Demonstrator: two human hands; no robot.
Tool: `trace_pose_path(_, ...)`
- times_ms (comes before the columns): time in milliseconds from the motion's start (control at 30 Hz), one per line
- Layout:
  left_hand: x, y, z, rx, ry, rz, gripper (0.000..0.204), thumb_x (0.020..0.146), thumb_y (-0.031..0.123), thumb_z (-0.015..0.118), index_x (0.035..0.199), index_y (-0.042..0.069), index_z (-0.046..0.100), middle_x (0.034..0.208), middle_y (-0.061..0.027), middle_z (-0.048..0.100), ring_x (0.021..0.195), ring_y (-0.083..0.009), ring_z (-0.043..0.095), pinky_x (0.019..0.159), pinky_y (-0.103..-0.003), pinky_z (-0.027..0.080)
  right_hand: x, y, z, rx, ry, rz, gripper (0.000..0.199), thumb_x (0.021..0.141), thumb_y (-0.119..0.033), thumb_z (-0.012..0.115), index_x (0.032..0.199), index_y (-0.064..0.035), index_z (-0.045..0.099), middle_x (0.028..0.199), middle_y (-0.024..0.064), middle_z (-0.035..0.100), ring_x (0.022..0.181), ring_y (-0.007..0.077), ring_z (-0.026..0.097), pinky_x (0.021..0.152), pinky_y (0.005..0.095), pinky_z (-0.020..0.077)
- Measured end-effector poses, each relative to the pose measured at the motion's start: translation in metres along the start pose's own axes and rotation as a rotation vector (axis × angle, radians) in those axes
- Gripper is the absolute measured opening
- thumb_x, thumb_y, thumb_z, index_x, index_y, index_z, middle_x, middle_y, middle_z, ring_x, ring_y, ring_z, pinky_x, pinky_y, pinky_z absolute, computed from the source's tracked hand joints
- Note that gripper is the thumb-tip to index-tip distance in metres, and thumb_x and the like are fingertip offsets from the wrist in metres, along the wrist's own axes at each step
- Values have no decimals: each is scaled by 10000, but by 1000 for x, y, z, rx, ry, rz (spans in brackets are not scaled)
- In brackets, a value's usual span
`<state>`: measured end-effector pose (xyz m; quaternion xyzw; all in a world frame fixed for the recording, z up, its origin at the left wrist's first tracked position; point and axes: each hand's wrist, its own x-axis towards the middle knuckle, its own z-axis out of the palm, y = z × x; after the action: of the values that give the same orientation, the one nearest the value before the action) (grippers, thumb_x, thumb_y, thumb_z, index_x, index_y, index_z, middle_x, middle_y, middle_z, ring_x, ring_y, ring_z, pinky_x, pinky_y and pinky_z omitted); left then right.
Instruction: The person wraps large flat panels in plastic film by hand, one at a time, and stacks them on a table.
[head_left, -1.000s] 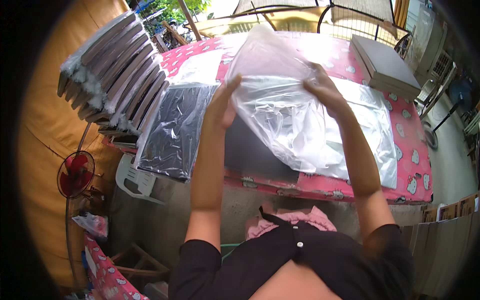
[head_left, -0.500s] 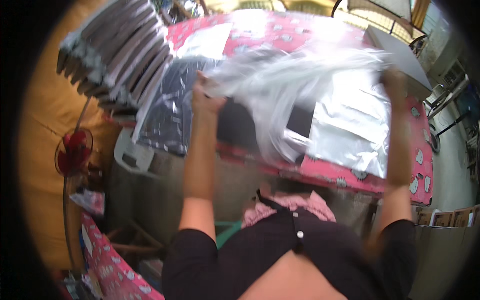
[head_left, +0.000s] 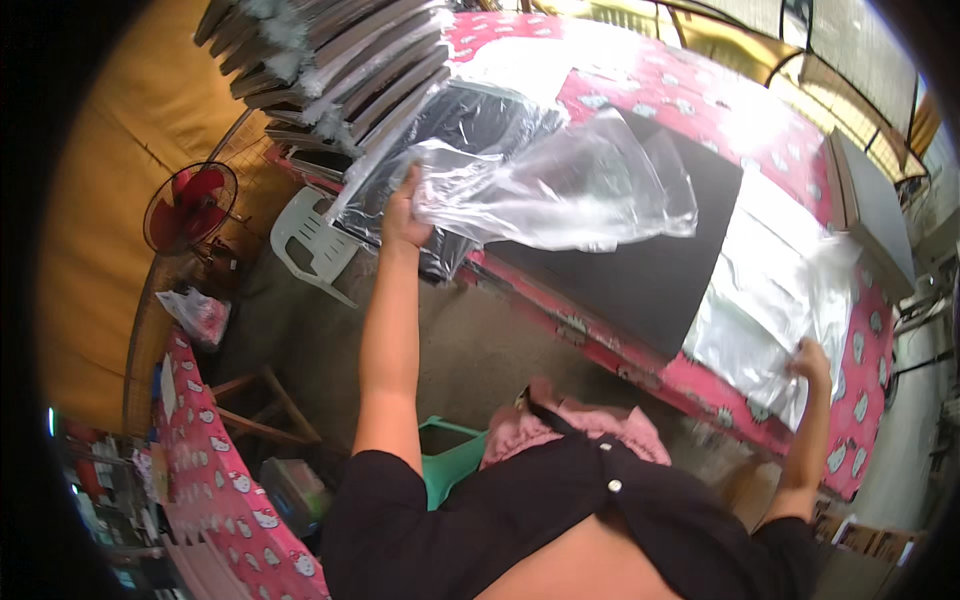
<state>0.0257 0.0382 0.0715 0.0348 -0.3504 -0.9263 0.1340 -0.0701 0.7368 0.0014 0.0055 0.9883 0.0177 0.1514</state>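
Note:
My left hand (head_left: 403, 212) grips one end of a clear plastic bag (head_left: 565, 190) and holds it up over the table's left part. The bag trails to the right above a flat black board (head_left: 640, 270) lying on the red patterned table (head_left: 800, 150). My right hand (head_left: 810, 362) rests on a pile of clear plastic bags (head_left: 770, 300) at the table's near right edge, fingers on the top sheet.
A leaning row of wrapped black boards (head_left: 330, 60) fills the table's left end, with a bagged board (head_left: 470, 130) beside it. A grey box (head_left: 875, 205) lies far right. A white plastic chair (head_left: 310, 240), a red fan (head_left: 190, 205) and a green stool (head_left: 455, 465) stand below.
Both hands held the bag open a second ago. Now the right hand has let go and dropped to the bag pile, while the left has swung the bag leftward.

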Motion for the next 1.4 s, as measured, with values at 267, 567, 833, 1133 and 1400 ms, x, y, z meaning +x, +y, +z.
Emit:
trace_pose_path(267, -39, -14, 131, 842, -271, 517, 302, 749, 24, 610, 1045, 32, 550, 936, -52, 592, 879, -137, 545, 819, -256, 420, -106, -322, -202, 946, 477, -1306, 950, 479, -167, 766, 1286, -73, 275, 1358, 123, 246, 1220, 267, 295, 986, 371, 265)
trace_pose_path(567, -65, 60, 125, 412, 206, 674, 143, 830, 164, 545, 846, 22, 547, 750, -35, 562, 615, -66, 520, 512, -223, 448, -101, -476, -198, 1184, 429, -1019, 142, 782, -117, 590, 875, -9, 589, 706, -11, 551, 637, 28, 461, 564, 178, 368)
trace_pose_path(833, -51, 85, 71, 372, -129, 409, 275, 834, 237, 545, 960, -6, 565, 696, -1, 558, 578, -43, 454, 514, -193, 391, -123, -450, -162, 331, 27, -1380, 293, 812, -298, 554, 832, -7, 580, 603, 27, 576, 596, 123, 532, 555, 250, 419)
trace_pose_path(1133, -63, 96, 30, 209, -554, -208, 249, 842, 222, 487, 949, 12, 566, 741, -76, 603, 688, -149, 564, 630, -271, 456, -148, -387, -128, 510, -541, -1220, 436, 770, -278, 563, 1021, 68, 474, 943, 136, 545, 819, 218, 561, 692, 316, 475)
trace_pose_path(1400, -19, 66, 35, 1000, -930, -300, 300, 841, 210, 485, 1056, 3, 508, 794, -89, 602, 774, -156, 562, 732, -308, 443, -138, -318, -63, 1656, -154, -843, 386, 747, -215, 597, 1020, 43, 506, 973, 107, 536, 884, 182, 533, 746, 282, 444)
